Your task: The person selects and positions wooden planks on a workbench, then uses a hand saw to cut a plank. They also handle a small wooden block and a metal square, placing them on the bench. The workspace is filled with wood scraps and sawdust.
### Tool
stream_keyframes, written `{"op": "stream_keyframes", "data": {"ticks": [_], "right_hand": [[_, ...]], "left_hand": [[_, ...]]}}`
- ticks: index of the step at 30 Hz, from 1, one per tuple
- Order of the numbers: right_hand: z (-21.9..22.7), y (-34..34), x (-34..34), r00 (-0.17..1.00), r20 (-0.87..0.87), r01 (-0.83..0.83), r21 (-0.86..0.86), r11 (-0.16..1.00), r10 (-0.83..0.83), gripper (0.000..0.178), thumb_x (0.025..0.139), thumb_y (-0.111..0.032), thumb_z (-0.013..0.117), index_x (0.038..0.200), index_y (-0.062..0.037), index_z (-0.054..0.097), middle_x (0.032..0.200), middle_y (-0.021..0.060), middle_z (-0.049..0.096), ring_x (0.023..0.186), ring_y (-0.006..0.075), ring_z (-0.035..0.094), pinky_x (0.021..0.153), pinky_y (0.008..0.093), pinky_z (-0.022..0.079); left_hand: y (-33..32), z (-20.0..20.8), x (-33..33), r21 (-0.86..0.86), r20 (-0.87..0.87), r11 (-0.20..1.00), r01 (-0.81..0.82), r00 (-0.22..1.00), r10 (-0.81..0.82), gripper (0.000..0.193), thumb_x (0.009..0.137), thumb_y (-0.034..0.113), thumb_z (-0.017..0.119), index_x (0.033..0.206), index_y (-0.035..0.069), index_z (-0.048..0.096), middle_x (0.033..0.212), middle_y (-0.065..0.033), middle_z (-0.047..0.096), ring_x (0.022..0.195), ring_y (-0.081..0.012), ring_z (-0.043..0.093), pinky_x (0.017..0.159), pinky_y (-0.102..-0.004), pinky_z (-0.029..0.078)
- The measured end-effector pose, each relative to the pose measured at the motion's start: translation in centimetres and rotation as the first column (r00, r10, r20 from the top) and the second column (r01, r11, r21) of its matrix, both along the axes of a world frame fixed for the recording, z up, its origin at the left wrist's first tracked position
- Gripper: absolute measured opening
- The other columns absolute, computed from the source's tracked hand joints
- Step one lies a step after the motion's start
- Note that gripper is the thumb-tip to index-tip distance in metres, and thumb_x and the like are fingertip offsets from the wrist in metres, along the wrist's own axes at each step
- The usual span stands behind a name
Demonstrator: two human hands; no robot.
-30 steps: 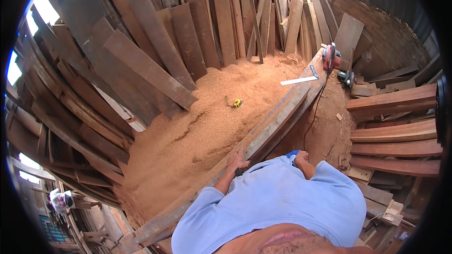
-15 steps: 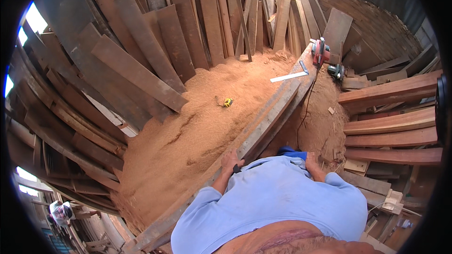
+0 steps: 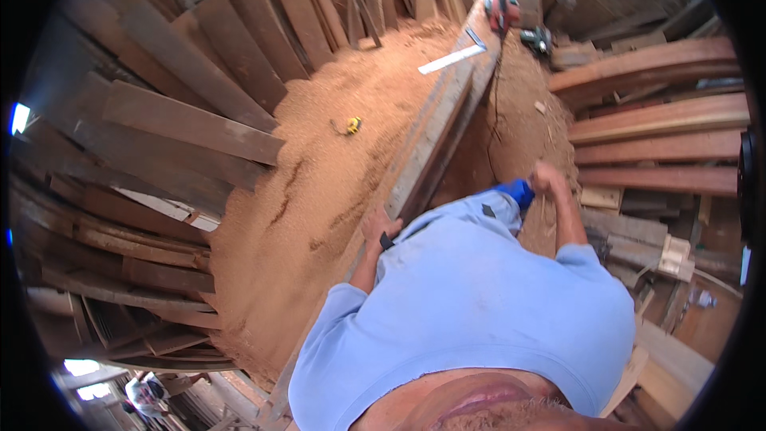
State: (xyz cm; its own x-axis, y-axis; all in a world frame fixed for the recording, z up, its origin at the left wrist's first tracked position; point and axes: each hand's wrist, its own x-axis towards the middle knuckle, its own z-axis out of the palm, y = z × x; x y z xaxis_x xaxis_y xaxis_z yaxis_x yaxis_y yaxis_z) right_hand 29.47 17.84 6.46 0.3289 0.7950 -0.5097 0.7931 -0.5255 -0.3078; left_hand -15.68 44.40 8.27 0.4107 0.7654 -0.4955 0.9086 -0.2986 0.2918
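Note:
A long grey plank (image 3: 435, 140) runs from my waist to the far end of a sawdust-covered floor (image 3: 319, 191). My left hand (image 3: 380, 228) lies on the plank's near edge, fingers curled over it, a dark band at the wrist. My right hand (image 3: 547, 178) is closed in a fist out to the right of the plank, beside a blue bit of cloth (image 3: 517, 191); whether it holds anything is hidden. My light blue shirt (image 3: 471, 303) fills the lower middle.
On the plank's far end sit a red circular saw (image 3: 499, 5) and a metal ruler (image 3: 452, 59). A yellow tape measure (image 3: 352, 124) lies in the sawdust. Boards (image 3: 191, 120) lean at left, reddish planks (image 3: 654, 120) are stacked at right. Another person (image 3: 145, 393) stands lower left.
The view has swung, so the plank and saw sit higher and more to the right. My right hand has moved out to the right, away from my body. The left hand stays on the plank.

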Motion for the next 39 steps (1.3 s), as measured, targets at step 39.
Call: {"op": "stream_keyframes", "data": {"ticks": [39], "right_hand": [[13.8, 17.8, -16.6, 0.539, -0.841, 0.519, 0.296, 0.802, -0.038, 0.021, 0.092, -0.02, 0.071, 0.089, 0.0009, 0.07, 0.08, 0.0033, 0.068, 0.074, 0.0091, 0.061, 0.068, 0.0251, 0.05]], "left_hand": [[0.1, 9.3, 10.0, -0.809, 0.556, 0.52, 0.274, 0.07, 0.828, 0.022, 0.104, 0.019, 0.054, 0.117, 0.001, 0.056, 0.108, -0.0114, 0.07, 0.094, -0.0202, 0.071, 0.079, -0.0329, 0.062]]}}
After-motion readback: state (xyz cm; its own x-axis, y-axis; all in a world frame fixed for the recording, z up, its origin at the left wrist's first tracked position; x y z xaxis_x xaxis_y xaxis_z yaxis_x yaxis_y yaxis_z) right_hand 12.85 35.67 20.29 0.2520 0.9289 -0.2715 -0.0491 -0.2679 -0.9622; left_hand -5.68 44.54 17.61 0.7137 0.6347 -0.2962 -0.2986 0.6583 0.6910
